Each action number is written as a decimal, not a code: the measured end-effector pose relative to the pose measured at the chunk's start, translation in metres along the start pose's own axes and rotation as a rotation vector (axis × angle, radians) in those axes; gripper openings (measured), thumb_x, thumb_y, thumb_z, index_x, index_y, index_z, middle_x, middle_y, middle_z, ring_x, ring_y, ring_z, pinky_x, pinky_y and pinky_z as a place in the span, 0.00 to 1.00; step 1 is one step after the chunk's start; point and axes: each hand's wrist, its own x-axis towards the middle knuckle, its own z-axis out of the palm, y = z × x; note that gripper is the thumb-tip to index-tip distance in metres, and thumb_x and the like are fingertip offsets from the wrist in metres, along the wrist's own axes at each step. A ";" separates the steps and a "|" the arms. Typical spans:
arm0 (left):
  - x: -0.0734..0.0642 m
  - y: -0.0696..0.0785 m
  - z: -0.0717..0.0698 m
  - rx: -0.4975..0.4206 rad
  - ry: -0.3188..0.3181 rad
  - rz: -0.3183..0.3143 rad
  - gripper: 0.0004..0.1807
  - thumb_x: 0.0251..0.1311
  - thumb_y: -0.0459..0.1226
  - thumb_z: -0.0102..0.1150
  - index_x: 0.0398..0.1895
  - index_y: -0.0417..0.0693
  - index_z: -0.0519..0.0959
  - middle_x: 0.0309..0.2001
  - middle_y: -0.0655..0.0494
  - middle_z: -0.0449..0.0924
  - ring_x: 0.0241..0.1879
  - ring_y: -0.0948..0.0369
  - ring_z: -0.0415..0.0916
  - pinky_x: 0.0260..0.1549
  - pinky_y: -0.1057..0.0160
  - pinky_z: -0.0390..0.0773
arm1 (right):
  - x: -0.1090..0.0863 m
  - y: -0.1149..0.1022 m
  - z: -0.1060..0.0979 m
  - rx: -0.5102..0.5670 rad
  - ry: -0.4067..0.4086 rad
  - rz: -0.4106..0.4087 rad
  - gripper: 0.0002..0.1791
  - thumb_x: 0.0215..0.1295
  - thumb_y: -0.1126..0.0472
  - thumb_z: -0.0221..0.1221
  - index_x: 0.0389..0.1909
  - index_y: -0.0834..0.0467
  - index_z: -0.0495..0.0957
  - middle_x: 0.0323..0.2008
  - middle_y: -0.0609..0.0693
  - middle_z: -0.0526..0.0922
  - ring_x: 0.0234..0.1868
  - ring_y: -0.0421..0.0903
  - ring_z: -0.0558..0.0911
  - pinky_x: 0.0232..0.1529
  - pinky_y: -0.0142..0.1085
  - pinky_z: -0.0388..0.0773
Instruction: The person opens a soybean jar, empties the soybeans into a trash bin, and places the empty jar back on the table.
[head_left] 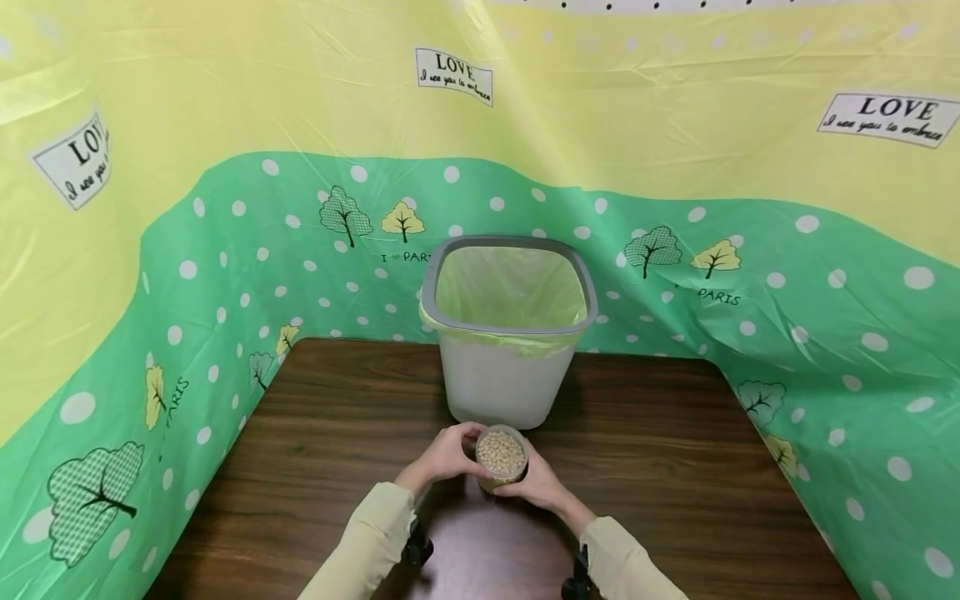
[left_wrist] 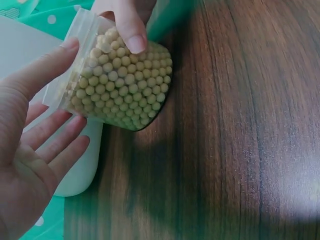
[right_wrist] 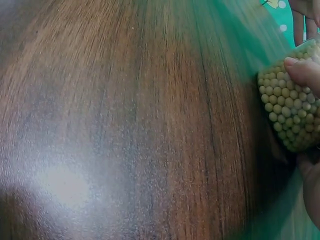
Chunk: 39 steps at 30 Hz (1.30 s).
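Yellow and green cloth [head_left: 315, 117] hangs round a brown wood tabletop [head_left: 675, 450]. By the middle of its far edge stands a white bin [head_left: 502, 379] with a green bag [head_left: 510, 287]. Just on the bin's near side, the right hand [head_left: 538, 482] holds a clear jar [left_wrist: 117, 85], mouth up, with the left hand [head_left: 450, 452] spread loosely round its top, just as near. Inside sit soybeans [head_left: 501, 452].

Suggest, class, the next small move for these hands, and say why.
I'd probably close the left hand more snugly around the upper end of the jar. Its fingers look spread there, with a gap at the palm, while the right hand holds the jar with its thumb on the side. Pale beans fill much of it, so a two-handed hold might steady it.
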 end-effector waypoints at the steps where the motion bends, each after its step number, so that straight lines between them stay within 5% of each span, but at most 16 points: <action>1: 0.000 0.000 0.000 -0.013 -0.004 -0.002 0.37 0.34 0.38 0.76 0.52 0.39 0.72 0.46 0.50 0.77 0.40 0.58 0.78 0.39 0.61 0.77 | 0.000 -0.001 -0.001 -0.007 0.002 0.006 0.55 0.34 0.63 0.75 0.65 0.62 0.54 0.58 0.60 0.67 0.58 0.56 0.67 0.54 0.50 0.64; 7: -0.003 0.012 -0.007 -0.148 -0.002 0.042 0.35 0.37 0.33 0.74 0.53 0.36 0.71 0.47 0.45 0.76 0.41 0.54 0.78 0.39 0.60 0.78 | 0.004 0.003 -0.010 -0.083 0.028 -0.061 0.54 0.31 0.53 0.76 0.64 0.55 0.59 0.56 0.52 0.70 0.56 0.49 0.70 0.54 0.47 0.66; 17: -0.008 0.071 -0.040 -0.395 -0.001 0.103 0.35 0.42 0.27 0.69 0.57 0.35 0.67 0.53 0.40 0.70 0.48 0.51 0.73 0.46 0.56 0.75 | -0.008 -0.098 -0.042 -0.070 0.059 -0.204 0.48 0.40 0.63 0.72 0.62 0.65 0.57 0.54 0.60 0.69 0.53 0.54 0.71 0.50 0.48 0.69; 22: -0.012 0.088 -0.050 -0.437 0.014 0.129 0.35 0.42 0.26 0.68 0.58 0.33 0.66 0.54 0.38 0.69 0.49 0.51 0.73 0.45 0.57 0.76 | -0.010 -0.125 -0.052 -0.102 0.053 -0.272 0.46 0.40 0.66 0.71 0.61 0.66 0.57 0.53 0.60 0.70 0.52 0.51 0.71 0.49 0.45 0.70; 33: -0.018 0.093 -0.052 -0.509 0.021 0.169 0.36 0.41 0.27 0.70 0.57 0.30 0.67 0.54 0.37 0.69 0.48 0.54 0.74 0.42 0.58 0.77 | -0.014 -0.142 -0.057 -0.140 0.091 -0.402 0.42 0.38 0.68 0.68 0.57 0.72 0.60 0.49 0.62 0.73 0.48 0.50 0.73 0.48 0.41 0.71; 39: -0.021 0.092 -0.055 -0.572 -0.004 0.254 0.35 0.42 0.29 0.69 0.56 0.27 0.66 0.54 0.34 0.69 0.49 0.59 0.74 0.44 0.55 0.76 | -0.016 -0.146 -0.055 -0.131 0.108 -0.478 0.42 0.35 0.70 0.67 0.56 0.73 0.60 0.48 0.63 0.73 0.47 0.48 0.73 0.46 0.39 0.72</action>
